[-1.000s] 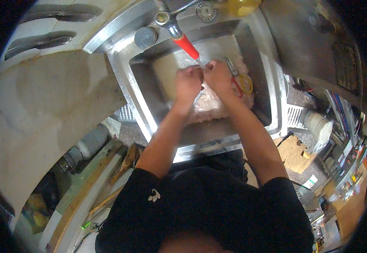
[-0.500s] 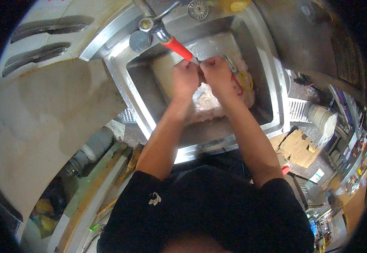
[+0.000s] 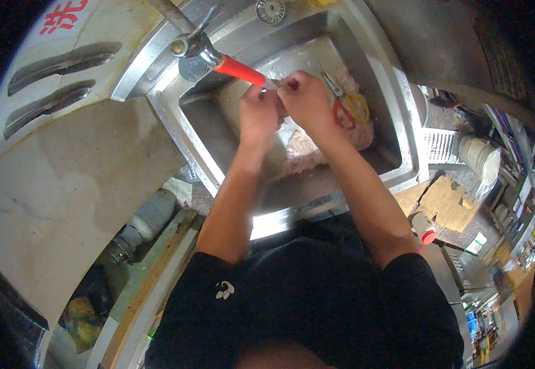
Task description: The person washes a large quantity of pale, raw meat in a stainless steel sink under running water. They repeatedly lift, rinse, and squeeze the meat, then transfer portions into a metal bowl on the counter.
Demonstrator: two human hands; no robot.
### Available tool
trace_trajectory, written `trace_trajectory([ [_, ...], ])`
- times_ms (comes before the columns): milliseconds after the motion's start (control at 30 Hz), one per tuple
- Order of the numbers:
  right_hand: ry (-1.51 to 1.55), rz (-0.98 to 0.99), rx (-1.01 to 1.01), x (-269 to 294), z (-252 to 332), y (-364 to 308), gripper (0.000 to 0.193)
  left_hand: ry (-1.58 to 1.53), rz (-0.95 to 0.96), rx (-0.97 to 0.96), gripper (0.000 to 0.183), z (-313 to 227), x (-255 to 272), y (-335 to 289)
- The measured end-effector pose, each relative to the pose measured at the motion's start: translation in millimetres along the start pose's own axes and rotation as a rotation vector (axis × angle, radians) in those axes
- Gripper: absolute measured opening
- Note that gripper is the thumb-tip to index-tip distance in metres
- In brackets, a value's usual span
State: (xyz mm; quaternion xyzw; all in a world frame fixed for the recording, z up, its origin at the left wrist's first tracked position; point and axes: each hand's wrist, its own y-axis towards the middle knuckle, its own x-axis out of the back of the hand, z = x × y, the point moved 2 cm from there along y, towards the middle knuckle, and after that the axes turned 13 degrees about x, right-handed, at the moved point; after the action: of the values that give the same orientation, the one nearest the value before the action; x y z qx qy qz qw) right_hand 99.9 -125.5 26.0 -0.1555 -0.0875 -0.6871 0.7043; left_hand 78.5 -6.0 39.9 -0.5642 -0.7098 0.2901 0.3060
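Both of my hands meet over a steel sink, at the end of a tap's red spout sleeve. My left hand is closed, its fingers curled beneath the spout end. Beside it, my right hand is pinched shut, thumb and fingers against the left hand. Whatever they grip between them is too small and covered to name. Below lies a pile of pale pink raw meat, partly behind my right forearm. Scissors with one red and one yellow handle rest on the meat at the right.
A sink strainer sits on the back ledge. Two dark serrated knives, an upper knife and a lower knife, are on the left wall. Right of the sink are stacked pale containers, torn cardboard and a red-lidded bottle.
The view has shifted, so tap and hands appear further left. My right hand sits slightly higher against the left, still at the spout end. More of the scissors shows.
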Motion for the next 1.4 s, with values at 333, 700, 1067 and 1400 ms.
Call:
trace_trajectory([
  [333,-0.235,-0.072,0.108,-13,10,-7,0.016,-0.071,0.059,-0.039,0.016,8,5,-3],
  [700,-0.020,-0.082,-0.062,-11,18,-16,0.023,0.105,0.167,-0.049,0.027,15,19,15],
  [1067,0.072,-0.222,0.032,-31,26,-13,0.020,-0.051,0.300,-0.045,0.033,2,37,26],
  [1400,0.131,-0.343,0.112,-52,17,-39,0.023,-0.097,0.312,0.011,0.026,-3,49,7],
])
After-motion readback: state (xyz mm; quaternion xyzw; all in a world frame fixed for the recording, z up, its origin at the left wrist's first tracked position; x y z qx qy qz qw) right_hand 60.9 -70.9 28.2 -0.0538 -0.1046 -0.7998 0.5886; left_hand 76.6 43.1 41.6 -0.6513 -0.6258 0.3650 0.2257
